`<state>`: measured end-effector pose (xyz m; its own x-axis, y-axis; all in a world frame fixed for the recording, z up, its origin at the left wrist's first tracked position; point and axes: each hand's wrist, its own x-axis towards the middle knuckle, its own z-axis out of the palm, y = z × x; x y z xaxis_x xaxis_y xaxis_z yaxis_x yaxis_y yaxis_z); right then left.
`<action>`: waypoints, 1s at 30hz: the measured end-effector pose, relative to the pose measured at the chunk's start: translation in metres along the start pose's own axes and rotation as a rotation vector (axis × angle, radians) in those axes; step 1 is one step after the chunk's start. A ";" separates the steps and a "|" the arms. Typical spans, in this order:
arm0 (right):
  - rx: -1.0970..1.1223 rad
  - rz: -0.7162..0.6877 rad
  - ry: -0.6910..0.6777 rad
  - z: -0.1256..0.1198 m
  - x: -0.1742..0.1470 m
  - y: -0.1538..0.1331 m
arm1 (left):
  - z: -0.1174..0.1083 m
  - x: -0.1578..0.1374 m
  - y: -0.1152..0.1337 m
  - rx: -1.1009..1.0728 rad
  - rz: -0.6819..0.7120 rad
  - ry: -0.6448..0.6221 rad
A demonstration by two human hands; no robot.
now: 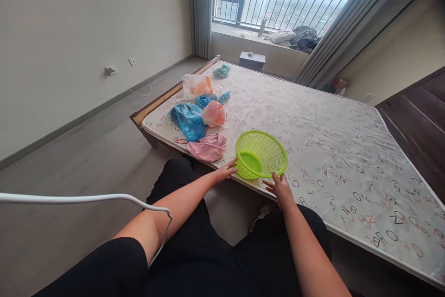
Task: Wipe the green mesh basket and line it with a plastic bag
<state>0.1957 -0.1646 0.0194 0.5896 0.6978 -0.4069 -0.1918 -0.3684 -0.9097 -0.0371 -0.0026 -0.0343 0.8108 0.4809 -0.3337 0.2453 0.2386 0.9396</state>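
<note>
Nearest the camera, a white cable (69, 199) crosses in front of the left arm (187, 195), and the person's black-clad legs (175, 176) spread at the near edge of a letter-printed mattress (347, 148). By that edge stands a green plastic basket (269, 148), between the left hand (224, 173), its uncurled fingers touching the left side, and the right hand (282, 190), open with fingers spread at the near right rim. Left of the basket lies a pink cloth (208, 148), with a blue plastic bag (189, 122) just beyond.
</note>
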 end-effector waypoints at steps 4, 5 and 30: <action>0.009 -0.001 -0.002 -0.001 0.001 0.001 | 0.001 -0.003 0.003 -0.004 -0.015 0.009; 0.011 0.000 -0.005 -0.001 0.001 0.002 | 0.001 -0.003 0.003 -0.005 -0.019 0.007; 0.011 0.000 -0.028 -0.001 0.001 0.000 | 0.002 -0.001 0.003 -0.051 -0.059 0.009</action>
<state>0.1973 -0.1648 0.0189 0.5675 0.7147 -0.4089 -0.2007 -0.3615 -0.9105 -0.0360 -0.0040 -0.0306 0.7906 0.4723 -0.3896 0.2651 0.3094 0.9132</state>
